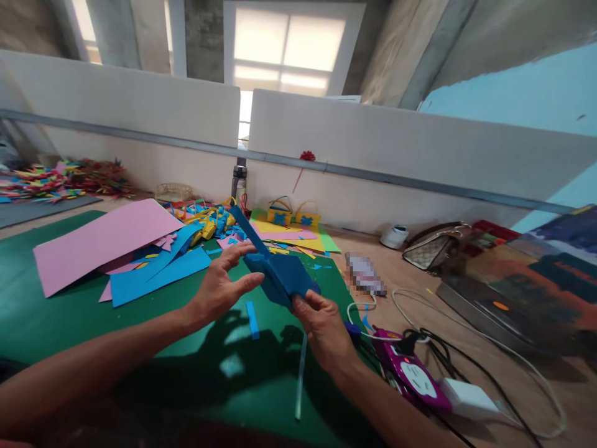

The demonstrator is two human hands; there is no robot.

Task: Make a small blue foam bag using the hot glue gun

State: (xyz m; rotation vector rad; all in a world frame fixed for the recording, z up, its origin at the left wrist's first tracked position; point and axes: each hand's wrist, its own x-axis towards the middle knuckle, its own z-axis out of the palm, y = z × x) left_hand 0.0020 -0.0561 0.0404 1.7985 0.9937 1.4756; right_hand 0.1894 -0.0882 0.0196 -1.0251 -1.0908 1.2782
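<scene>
A blue folded piece (289,274) is held up between the two hands, above the green mat (56,323) on the bench (401,267). Its lower right corner is pinched between the thumb and fingers of the right hand (326,323). The left hand (228,283) is placed at its left edge, thumb and fingers parted; whether the piece is touched by that hand cannot be told.

Any marking on the purple power strip (413,376) is too small to be read, and the phone (366,274) is blurred into squares.

The piece's long axis is slanted from upper left to lower right, and its narrow flap (249,230) is pointed up and leftward, away from the person. Beneath, a loose blue strip (252,320) and a clear stick (301,386) are seen on the mat.
</scene>
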